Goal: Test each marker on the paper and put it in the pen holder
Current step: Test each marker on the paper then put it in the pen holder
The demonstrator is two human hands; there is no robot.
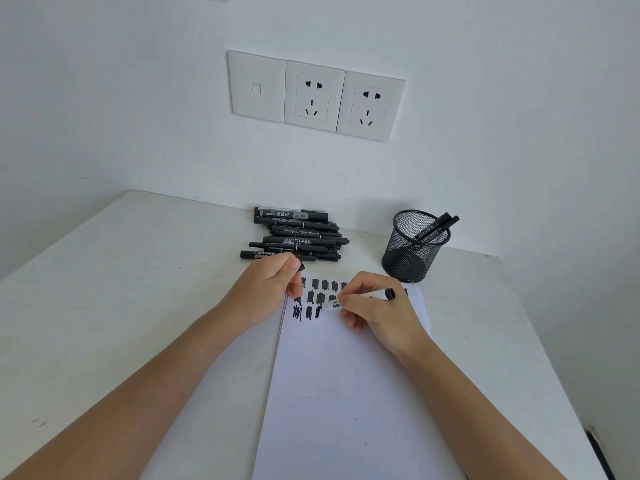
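Observation:
A white sheet of paper [346, 393] lies on the table, with several black scribble patches [317, 296] near its far edge. My right hand [374, 310] grips a white-barrelled marker [375, 295] whose tip touches the paper among the patches. My left hand [273, 285] rests on the paper's far left corner and pinches a small black cap [301, 267]. A pile of several black markers [298, 237] lies beyond my left hand. The black mesh pen holder [412, 251] stands at the far right with two markers [440, 226] leaning inside.
The white table [138, 289] ends at a white wall carrying three socket plates [315, 95]. The table's right edge [540, 341] drops off beside the paper. A dark object [599, 452] lies low at the right, off the table.

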